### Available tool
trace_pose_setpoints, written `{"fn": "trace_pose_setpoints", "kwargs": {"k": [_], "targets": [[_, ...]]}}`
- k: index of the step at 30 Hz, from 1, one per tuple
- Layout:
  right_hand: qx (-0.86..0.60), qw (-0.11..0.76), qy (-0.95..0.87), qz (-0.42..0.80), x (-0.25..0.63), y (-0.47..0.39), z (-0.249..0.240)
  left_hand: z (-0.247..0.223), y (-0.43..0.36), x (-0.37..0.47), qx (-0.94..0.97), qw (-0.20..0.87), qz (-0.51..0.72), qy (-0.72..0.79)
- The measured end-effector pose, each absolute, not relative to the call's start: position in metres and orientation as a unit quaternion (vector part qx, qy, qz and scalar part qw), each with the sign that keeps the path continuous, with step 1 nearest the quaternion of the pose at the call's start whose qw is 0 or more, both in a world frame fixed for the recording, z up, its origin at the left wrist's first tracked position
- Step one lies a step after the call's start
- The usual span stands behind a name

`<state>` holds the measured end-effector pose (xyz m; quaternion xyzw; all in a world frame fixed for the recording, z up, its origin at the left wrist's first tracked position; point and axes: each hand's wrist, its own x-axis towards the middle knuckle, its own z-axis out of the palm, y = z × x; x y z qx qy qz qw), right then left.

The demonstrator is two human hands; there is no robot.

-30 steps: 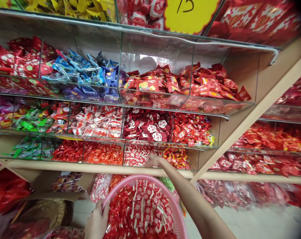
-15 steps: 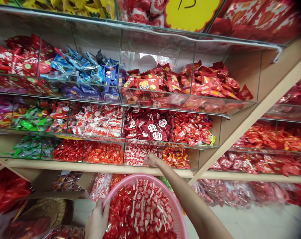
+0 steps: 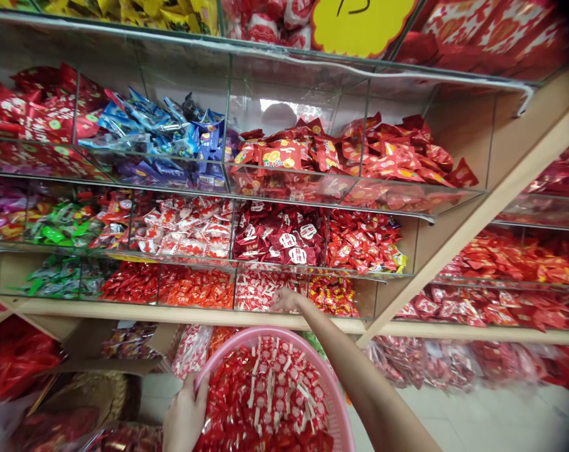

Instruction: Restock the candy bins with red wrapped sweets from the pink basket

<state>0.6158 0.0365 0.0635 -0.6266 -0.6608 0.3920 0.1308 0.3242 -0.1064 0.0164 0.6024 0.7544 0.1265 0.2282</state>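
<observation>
A pink plastic basket (image 3: 340, 383) is at the bottom middle, filled with red wrapped candies (image 3: 228, 389) and red-and-white candies with pale twisted ends (image 3: 275, 383). My left hand (image 3: 185, 411) grips its left rim, thumb over the edge. Beyond the basket, my right hand (image 3: 287, 300) reaches down into a low clear compartment of small red-and-white wrapped candies (image 3: 256, 290). Its fingers are curled down among them, and whatever they hold is too small and hidden to make out.
Clear-fronted shelf bins rise ahead, with maroon packets (image 3: 284, 238), orange-printed red packets (image 3: 279, 157) and blue packets (image 3: 147, 129). A wooden ledge (image 3: 195, 314) runs below them. An open cardboard box (image 3: 166, 348) and bagged candies (image 3: 407, 361) lie underneath.
My right hand has shifted slightly within the same compartment, its fist loosening and its fingertips now pointing lower. My left hand and the basket have hardly moved.
</observation>
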Motion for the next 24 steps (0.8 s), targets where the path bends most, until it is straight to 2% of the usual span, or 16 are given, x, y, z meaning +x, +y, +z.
{"fn": "trace_pose_setpoints", "kwargs": {"k": [5, 10, 12, 14, 18, 24], "targets": [[-0.637, 0.159, -0.649, 0.384, 0.617, 0.029, 0.071, 0.016, -0.106, 0.324, 0.605, 0.218, 0.122, 0.756], [-0.590, 0.316, -0.676, 0.307, 0.629, -0.022, 0.092, 0.020, -0.107, 0.325, 0.608, 0.216, 0.117, 0.755], [-0.589, 0.339, -0.684, 0.265, 0.633, -0.055, 0.094, 0.021, -0.107, 0.326, 0.612, 0.216, 0.115, 0.752], [-0.623, 0.336, -0.669, 0.227, 0.635, -0.091, 0.088, 0.021, -0.108, 0.326, 0.613, 0.217, 0.111, 0.751], [-0.704, 0.274, -0.635, 0.162, 0.630, -0.146, 0.058, 0.019, -0.108, 0.327, 0.622, 0.216, 0.099, 0.747], [-0.703, 0.236, -0.666, 0.082, 0.614, -0.166, 0.020, 0.015, -0.109, 0.325, 0.636, 0.209, 0.095, 0.737]]}}
